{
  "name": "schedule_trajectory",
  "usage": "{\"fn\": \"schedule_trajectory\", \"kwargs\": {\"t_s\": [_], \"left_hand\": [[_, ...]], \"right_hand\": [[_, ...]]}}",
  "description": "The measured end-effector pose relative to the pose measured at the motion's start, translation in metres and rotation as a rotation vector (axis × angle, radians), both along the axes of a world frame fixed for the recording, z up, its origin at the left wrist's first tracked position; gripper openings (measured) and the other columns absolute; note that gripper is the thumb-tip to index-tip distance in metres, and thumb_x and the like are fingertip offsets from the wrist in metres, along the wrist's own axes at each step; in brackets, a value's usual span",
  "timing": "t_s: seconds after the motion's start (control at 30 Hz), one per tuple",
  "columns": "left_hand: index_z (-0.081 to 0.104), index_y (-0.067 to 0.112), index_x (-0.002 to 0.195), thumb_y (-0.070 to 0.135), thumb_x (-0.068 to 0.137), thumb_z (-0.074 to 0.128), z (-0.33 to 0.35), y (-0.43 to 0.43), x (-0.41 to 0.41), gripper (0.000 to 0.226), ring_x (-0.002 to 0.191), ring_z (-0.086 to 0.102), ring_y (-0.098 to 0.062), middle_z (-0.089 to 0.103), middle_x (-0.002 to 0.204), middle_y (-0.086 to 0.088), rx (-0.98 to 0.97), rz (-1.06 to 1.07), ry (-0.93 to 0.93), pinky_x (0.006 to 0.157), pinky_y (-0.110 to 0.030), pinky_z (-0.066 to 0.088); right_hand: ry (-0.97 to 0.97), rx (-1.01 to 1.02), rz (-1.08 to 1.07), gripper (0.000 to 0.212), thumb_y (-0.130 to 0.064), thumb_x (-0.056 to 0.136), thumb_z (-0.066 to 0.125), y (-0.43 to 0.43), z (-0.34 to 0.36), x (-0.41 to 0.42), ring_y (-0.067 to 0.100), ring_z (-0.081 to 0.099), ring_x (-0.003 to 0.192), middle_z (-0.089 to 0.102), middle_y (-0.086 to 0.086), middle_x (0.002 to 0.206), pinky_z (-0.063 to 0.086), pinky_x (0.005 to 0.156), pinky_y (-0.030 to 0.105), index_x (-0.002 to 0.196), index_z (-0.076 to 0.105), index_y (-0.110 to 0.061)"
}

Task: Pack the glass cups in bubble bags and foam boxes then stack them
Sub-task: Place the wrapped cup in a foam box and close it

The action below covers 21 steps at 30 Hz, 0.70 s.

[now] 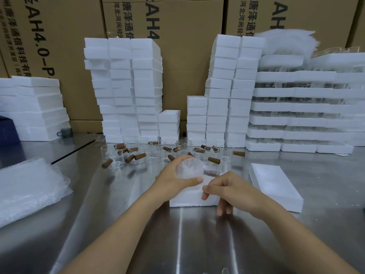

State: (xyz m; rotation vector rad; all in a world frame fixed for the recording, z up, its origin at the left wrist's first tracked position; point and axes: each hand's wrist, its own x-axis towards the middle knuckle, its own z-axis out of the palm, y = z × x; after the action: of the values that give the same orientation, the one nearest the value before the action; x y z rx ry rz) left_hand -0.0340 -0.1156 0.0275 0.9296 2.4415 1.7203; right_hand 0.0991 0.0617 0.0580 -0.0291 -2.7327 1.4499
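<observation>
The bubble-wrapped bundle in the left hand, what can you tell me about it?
The bubble-wrapped bundle is a rounded, cloudy-clear packet of bubble plastic, seemingly with a glass cup inside. A dark ribbed piece shows at its right end. The left hand grips it, thumb along its near side, over a white foam box on the steel table.

Bright, even light, maybe from overhead. The shiny tabletop (178, 246) has pale glare streaks near us. The edges bend outward. The fingers (220, 209) of the right hand (235, 187) look blurry.
</observation>
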Motion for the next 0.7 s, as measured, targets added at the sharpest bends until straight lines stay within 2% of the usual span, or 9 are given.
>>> {"fn": "schedule_trajectory", "kwargs": {"t_s": [0.07, 0.13, 0.2, 0.33, 0.4, 0.47, 0.53, 0.63, 0.7], "left_hand": [[0.059, 0.047, 0.139, 0.052, 0.075, 0.095, -0.001, -0.001, 0.0, 0.073, 0.128, 0.053, -0.005, 0.055, 0.133, 0.032, -0.036, -0.002, 0.005, 0.096, -0.018, 0.04], [0.06, 0.046, 0.135, 0.062, 0.068, 0.092, 0.001, -0.003, -0.001, 0.077, 0.125, 0.055, -0.004, 0.058, 0.132, 0.029, -0.034, 0.014, 0.005, 0.096, -0.022, 0.042], [0.062, 0.045, 0.127, 0.068, 0.058, 0.087, 0.001, -0.004, -0.002, 0.078, 0.121, 0.06, -0.005, 0.064, 0.129, 0.023, -0.046, 0.007, 0.02, 0.097, -0.026, 0.046], [0.059, 0.038, 0.108, 0.066, 0.056, 0.086, -0.002, -0.004, -0.004, 0.065, 0.099, 0.064, -0.017, 0.067, 0.108, 0.012, -0.085, -0.006, 0.047, 0.087, -0.035, 0.051], [0.056, 0.039, 0.108, 0.071, 0.055, 0.084, -0.004, -0.003, -0.003, 0.068, 0.105, 0.062, -0.019, 0.065, 0.113, 0.009, -0.136, 0.014, 0.042, 0.093, -0.04, 0.052], [0.05, 0.041, 0.12, 0.079, 0.054, 0.076, -0.004, -0.002, -0.002, 0.08, 0.125, 0.053, -0.021, 0.056, 0.129, 0.01, -0.288, 0.045, 0.055, 0.108, -0.046, 0.047], [0.044, 0.041, 0.131, 0.08, 0.061, 0.075, -0.003, -0.005, 0.0, 0.087, 0.136, 0.041, -0.019, 0.046, 0.138, 0.011, -0.37, 0.032, 0.029, 0.115, -0.046, 0.04], [0.042, 0.043, 0.143, 0.063, 0.079, 0.087, 0.004, -0.012, 0.0, 0.081, 0.141, 0.037, -0.014, 0.041, 0.147, 0.01, -0.272, -0.076, -0.073, 0.117, -0.039, 0.036], [0.051, 0.037, 0.14, 0.048, 0.092, 0.08, 0.014, -0.017, -0.005, 0.058, 0.131, 0.049, -0.012, 0.051, 0.141, 0.008, -0.094, -0.074, -0.162, 0.101, -0.025, 0.04]], "right_hand": [[-0.006, -0.009, -0.01, 0.032, -0.038, 0.1, 0.065, 0.001, 0.0, 0.0, 0.018, 0.067, 0.052, 0.069, 0.001, 0.058, 0.047, 0.048, 0.023, 0.086, 0.082, -0.015], [-0.023, -0.033, -0.019, 0.033, -0.039, 0.1, 0.065, 0.003, 0.001, 0.0, 0.016, 0.065, 0.048, 0.07, -0.002, 0.057, 0.047, 0.048, 0.024, 0.086, 0.081, -0.014], [-0.032, -0.058, -0.025, 0.033, -0.041, 0.1, 0.065, 0.003, 0.001, 0.0, 0.017, 0.064, 0.048, 0.069, 0.004, 0.058, 0.048, 0.049, 0.025, 0.086, 0.082, -0.016], [-0.019, -0.072, -0.037, 0.033, -0.04, 0.1, 0.065, 0.004, -0.002, -0.002, 0.015, 0.06, 0.044, 0.064, -0.002, 0.052, 0.048, 0.048, 0.025, 0.085, 0.082, -0.016], [-0.009, -0.066, -0.038, 0.032, -0.041, 0.099, 0.066, 0.004, -0.003, -0.003, 0.015, 0.058, 0.043, 0.059, 0.002, 0.05, 0.047, 0.048, 0.025, 0.084, 0.082, -0.017], [0.003, -0.07, -0.023, 0.031, -0.043, 0.098, 0.067, 0.004, -0.004, -0.003, 0.016, 0.057, 0.043, 0.058, 0.007, 0.05, 0.047, 0.048, 0.024, 0.086, 0.083, -0.02], [0.01, -0.078, -0.01, 0.03, -0.044, 0.097, 0.067, 0.004, -0.004, -0.004, 0.016, 0.057, 0.044, 0.059, 0.01, 0.052, 0.048, 0.048, 0.024, 0.088, 0.083, -0.021], [0.0, -0.109, -0.001, 0.029, -0.042, 0.098, 0.067, 0.003, -0.004, -0.005, 0.016, 0.06, 0.045, 0.07, 0.003, 0.06, 0.049, 0.047, 0.024, 0.09, 0.083, -0.02], [-0.005, -0.143, -0.008, 0.027, -0.036, 0.1, 0.067, 0.003, -0.004, -0.005, 0.017, 0.064, 0.047, 0.078, -0.011, 0.08, 0.05, 0.046, 0.025, 0.091, 0.083, -0.017]]}}
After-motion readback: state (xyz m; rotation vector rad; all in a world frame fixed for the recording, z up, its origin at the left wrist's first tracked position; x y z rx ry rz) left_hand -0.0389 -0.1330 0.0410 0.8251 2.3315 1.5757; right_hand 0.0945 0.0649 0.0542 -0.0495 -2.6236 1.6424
